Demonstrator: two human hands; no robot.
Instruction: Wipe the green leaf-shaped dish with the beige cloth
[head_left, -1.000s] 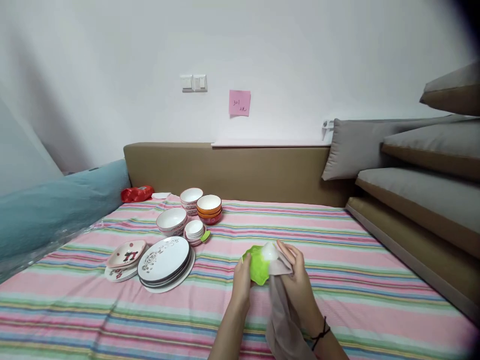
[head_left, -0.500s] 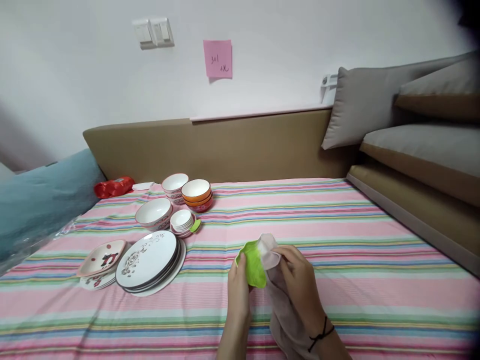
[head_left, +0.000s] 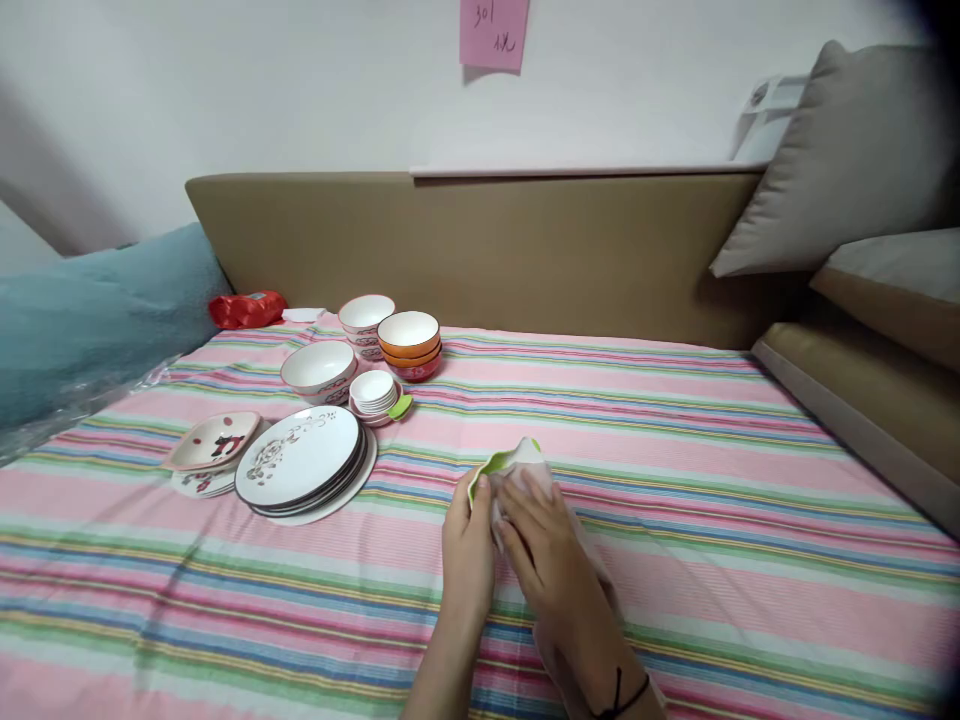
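My left hand [head_left: 466, 545] grips the left edge of a green-and-white dish with a wavy rim [head_left: 495, 463], its thumb on the inner side. The dish is tilted, and much of it is hidden behind my hands. My right hand [head_left: 546, 550], with a dark cord at the wrist, presses a pale greyish cloth [head_left: 553, 655] against the dish's inner face. Part of the cloth hangs below that hand and forearm.
On the striped cloth [head_left: 712, 440] at left stand stacked plates [head_left: 300, 455], patterned dishes [head_left: 217, 440], white bowls [head_left: 319, 365], orange bowls [head_left: 409, 335] and small white dishes [head_left: 373, 387]. A red package [head_left: 247, 310] lies behind them. Cushions [head_left: 855, 150] are at right.
My right hand has moved from pinching the cloth at the dish's right edge to pressing it over the inside. The dish has turned, showing less green. The view has shifted down and right.
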